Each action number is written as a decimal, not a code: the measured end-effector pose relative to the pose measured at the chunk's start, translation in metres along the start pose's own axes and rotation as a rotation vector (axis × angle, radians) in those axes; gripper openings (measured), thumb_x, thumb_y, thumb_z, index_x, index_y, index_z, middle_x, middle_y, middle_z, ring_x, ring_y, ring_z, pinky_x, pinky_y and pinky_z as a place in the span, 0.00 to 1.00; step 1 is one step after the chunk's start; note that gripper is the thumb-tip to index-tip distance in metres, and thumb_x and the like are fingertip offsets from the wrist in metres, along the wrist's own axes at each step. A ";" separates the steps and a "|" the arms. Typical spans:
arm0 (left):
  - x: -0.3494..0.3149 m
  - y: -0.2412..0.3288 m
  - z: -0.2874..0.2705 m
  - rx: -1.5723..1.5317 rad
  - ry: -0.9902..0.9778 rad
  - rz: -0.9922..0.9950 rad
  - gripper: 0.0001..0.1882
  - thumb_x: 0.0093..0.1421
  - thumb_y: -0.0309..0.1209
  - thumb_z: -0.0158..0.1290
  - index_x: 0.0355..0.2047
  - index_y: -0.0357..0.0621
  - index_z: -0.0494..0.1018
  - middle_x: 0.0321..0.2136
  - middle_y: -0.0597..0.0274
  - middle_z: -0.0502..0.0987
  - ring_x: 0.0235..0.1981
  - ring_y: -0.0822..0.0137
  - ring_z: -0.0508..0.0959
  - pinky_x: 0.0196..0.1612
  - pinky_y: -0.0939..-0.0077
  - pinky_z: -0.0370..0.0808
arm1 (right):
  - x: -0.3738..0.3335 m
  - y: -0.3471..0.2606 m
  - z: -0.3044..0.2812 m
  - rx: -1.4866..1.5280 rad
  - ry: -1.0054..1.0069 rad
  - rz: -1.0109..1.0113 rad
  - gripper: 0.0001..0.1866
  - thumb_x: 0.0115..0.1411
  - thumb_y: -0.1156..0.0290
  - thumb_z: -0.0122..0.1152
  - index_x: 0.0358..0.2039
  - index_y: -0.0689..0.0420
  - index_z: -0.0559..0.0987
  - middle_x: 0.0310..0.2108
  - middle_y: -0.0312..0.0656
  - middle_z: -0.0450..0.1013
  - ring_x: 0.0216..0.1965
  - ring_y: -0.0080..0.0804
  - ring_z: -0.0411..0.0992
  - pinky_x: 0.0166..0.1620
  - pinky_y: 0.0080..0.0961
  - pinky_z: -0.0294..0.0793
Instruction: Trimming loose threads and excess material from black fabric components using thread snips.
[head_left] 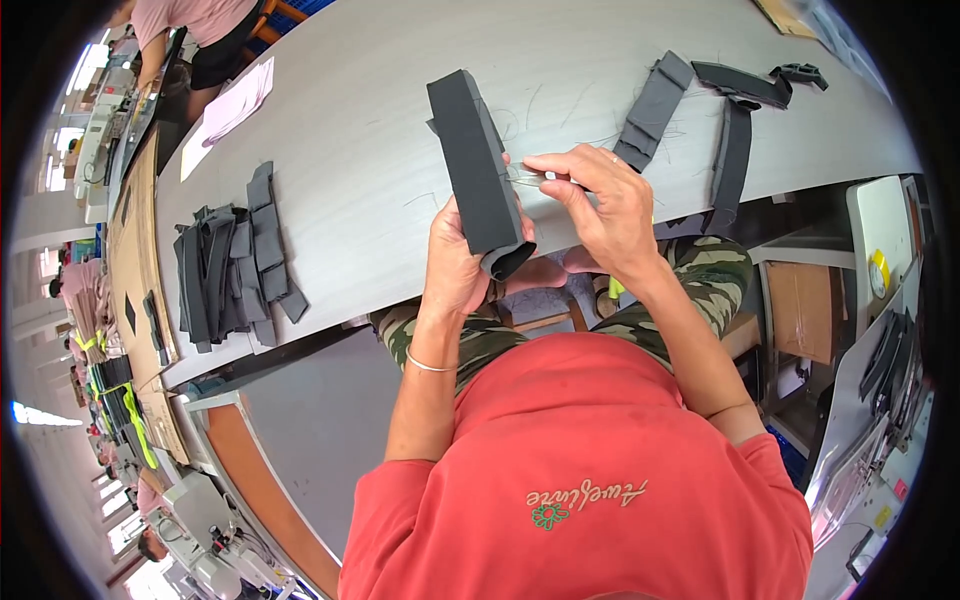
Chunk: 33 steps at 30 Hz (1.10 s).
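A long black fabric strip [470,165], folded into a band, stands tilted above the table's near edge. My left hand [455,262] is closed around its lower part, with the fingers mostly hidden behind it. My right hand [612,218] pinches small metal thread snips [528,177] between thumb and fingers. The tips of the snips are at the strip's right edge, close to my left fingertips; whether they touch a thread is too small to tell.
A pile of dark fabric strips [232,262] lies at the left on the grey table [340,170]. More strips [655,108] are spread at the right, with loose threads around. Pink sheets [238,100] lie at the far left. A person [205,35] works beyond the far-left corner.
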<state>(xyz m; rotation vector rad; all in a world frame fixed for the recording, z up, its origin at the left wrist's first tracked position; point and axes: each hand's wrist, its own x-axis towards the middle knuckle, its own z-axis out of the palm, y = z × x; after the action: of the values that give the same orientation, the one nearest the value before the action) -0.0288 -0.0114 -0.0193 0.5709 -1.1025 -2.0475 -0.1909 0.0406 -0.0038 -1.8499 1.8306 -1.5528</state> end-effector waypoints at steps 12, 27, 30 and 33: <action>-0.002 0.002 0.005 -0.058 0.035 -0.079 0.27 0.58 0.23 0.55 0.57 0.36 0.62 0.28 0.63 0.72 0.27 0.69 0.78 0.32 0.78 0.76 | -0.003 0.004 -0.003 0.018 0.044 0.029 0.06 0.53 0.72 0.60 0.32 0.51 0.82 0.21 0.34 0.71 0.22 0.31 0.67 0.27 0.26 0.65; -0.001 0.001 0.006 0.037 0.019 -0.066 0.25 0.63 0.33 0.51 0.57 0.37 0.61 0.31 0.59 0.73 0.25 0.68 0.77 0.25 0.77 0.76 | -0.008 0.003 0.002 0.200 -0.018 0.198 0.05 0.55 0.73 0.59 0.32 0.54 0.82 0.28 0.35 0.77 0.28 0.29 0.72 0.32 0.23 0.69; 0.000 0.001 0.007 0.024 0.009 -0.067 0.25 0.62 0.33 0.51 0.57 0.37 0.61 0.31 0.59 0.73 0.25 0.68 0.77 0.25 0.77 0.75 | -0.010 0.009 0.002 0.288 0.000 0.241 0.06 0.55 0.73 0.59 0.33 0.55 0.81 0.28 0.37 0.77 0.28 0.29 0.72 0.32 0.23 0.69; 0.000 0.004 0.005 -0.075 0.038 -0.096 0.25 0.59 0.23 0.54 0.56 0.37 0.64 0.29 0.62 0.74 0.27 0.70 0.76 0.33 0.77 0.75 | -0.011 0.004 -0.002 0.262 -0.018 0.251 0.08 0.54 0.73 0.59 0.35 0.55 0.81 0.29 0.39 0.77 0.28 0.28 0.72 0.32 0.22 0.69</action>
<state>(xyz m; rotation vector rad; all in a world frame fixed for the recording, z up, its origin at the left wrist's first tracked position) -0.0305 -0.0100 -0.0135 0.6328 -0.9887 -2.1416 -0.1922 0.0492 -0.0115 -1.4552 1.6806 -1.5890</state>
